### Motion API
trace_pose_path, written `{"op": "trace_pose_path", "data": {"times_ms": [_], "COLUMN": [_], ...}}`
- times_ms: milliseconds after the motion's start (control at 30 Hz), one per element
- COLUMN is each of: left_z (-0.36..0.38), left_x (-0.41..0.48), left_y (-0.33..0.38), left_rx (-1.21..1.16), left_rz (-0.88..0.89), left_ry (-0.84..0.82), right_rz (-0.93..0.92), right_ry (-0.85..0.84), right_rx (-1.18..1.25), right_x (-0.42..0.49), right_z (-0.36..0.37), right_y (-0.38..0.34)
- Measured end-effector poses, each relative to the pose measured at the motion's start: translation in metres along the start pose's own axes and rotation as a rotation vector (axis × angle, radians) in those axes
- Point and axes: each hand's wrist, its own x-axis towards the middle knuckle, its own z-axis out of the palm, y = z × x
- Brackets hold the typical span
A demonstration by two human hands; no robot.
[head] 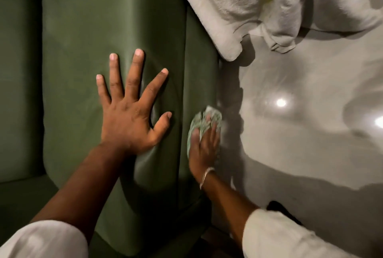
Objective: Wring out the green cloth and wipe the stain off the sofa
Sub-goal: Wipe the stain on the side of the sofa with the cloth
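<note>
The dark green sofa (87, 29) fills the left half of the view. My left hand (130, 110) lies flat on its armrest with fingers spread, pressing a dent into the fabric. My right hand (204, 147) is closed on a bunched pale green cloth (204, 119) and holds it against the outer side of the sofa, near its right edge. The right hand and cloth are motion-blurred. The stain is not visible.
A white fluffy blanket (259, 2) hangs over the sofa's far right corner and onto the floor. A glossy grey floor (310, 133) with light reflections lies to the right of the sofa.
</note>
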Motion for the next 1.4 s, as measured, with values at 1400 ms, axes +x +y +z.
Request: {"op": "trace_pose_path", "data": {"times_ms": [1400], "left_z": [-0.022], "left_x": [0.006], "left_y": [0.014], "left_rx": [-0.498], "left_rz": [-0.181], "left_ry": [0.075], "right_rz": [0.084], "right_ry": [-0.135], "right_rx": [0.175], "right_x": [-0.04], "right_z": [-0.08], "right_y": [-0.059]}}
